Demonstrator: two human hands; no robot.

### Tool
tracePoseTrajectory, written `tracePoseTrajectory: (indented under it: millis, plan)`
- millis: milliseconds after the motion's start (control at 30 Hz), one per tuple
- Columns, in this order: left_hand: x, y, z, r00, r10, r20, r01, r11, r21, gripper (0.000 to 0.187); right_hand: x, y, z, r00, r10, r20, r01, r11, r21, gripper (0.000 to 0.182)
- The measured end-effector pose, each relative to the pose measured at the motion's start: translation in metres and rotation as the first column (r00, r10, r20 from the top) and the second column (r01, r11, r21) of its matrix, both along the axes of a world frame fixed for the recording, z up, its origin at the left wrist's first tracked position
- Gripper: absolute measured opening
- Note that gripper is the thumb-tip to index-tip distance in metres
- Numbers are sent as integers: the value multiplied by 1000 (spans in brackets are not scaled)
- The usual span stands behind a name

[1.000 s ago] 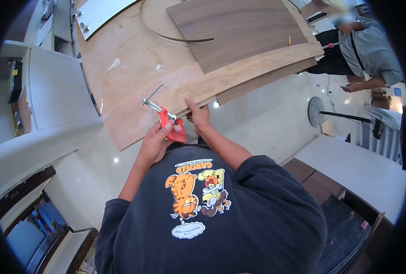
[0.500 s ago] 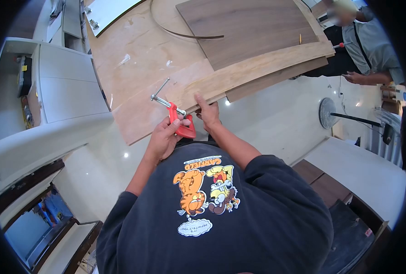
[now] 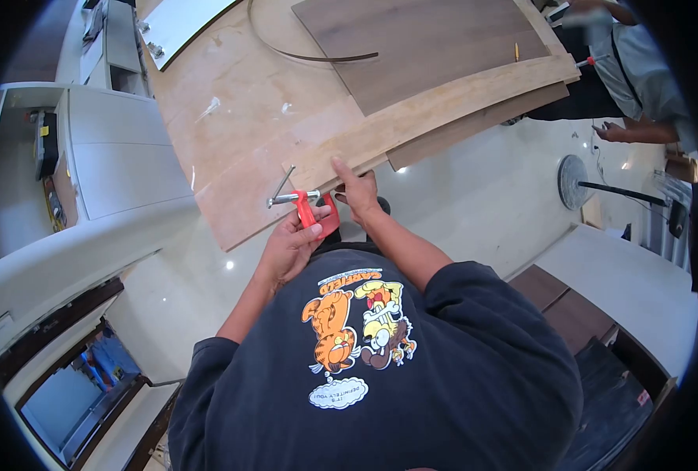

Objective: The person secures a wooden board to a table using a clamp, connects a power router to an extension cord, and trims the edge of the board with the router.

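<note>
Red C-clamp (image 3: pixel 330 224) sits in the left hand (image 3: pixel 285 247), thumb and fingers pinching its frame, screw and T-bar (image 3: pixel 281 187) just beyond the fingertips; contact with the wood unclear. Right hand (image 3: pixel 357 192), just beside it, grips the near edge of the pale wood strip (image 3: pixel 443 102), thumb on top, fingers curled below, partly hidden. Judgement: keep the frame square to that edge, the thumb steady and the right fingers out of the screw's line. Beyond the right hand: dark wood-grain panel (image 3: pixel 427 55), pencil (image 3: pixel 516 52); farther off to its right, a co-worker (image 3: pixel 647 71).
</note>
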State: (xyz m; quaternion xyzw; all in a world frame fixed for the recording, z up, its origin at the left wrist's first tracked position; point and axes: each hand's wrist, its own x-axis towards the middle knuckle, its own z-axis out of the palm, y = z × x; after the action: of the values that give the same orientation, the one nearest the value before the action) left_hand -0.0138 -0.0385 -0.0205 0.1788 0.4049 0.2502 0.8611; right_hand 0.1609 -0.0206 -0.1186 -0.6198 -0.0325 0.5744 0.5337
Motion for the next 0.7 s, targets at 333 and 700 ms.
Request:
tracePoseTrajectory:
  millis: [333, 700]
  plan:
    - [15, -6, 12, 994, -5, -110, 11, 999, 49, 40, 4, -2, 14, 955, 177, -239, -210, 970, -121, 71]
    - [22, -1, 16, 964, -79, -254, 119, 982, 148, 48, 3, -2, -3, 920, 215, -328, -232, 973, -15, 83]
